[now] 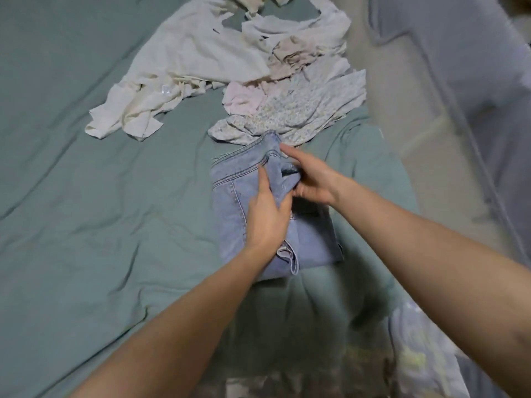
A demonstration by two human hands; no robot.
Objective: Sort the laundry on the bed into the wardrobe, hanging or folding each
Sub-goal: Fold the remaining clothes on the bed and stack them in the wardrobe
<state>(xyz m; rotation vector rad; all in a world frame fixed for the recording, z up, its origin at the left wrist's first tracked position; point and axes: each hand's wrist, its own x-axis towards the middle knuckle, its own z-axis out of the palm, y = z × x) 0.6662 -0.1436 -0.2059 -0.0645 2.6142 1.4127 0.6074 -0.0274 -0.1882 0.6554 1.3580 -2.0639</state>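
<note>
Leftmost, a cream garment [161,90] lies crumpled on the green bedsheet [71,182], joined to a pile of pale clothes [298,90]. Below that, folded jeans [238,196] rest near the bed's edge. On them, the left hand [268,216] presses with straight fingers, while the right hand [311,179] pinches a denim fold.
</note>
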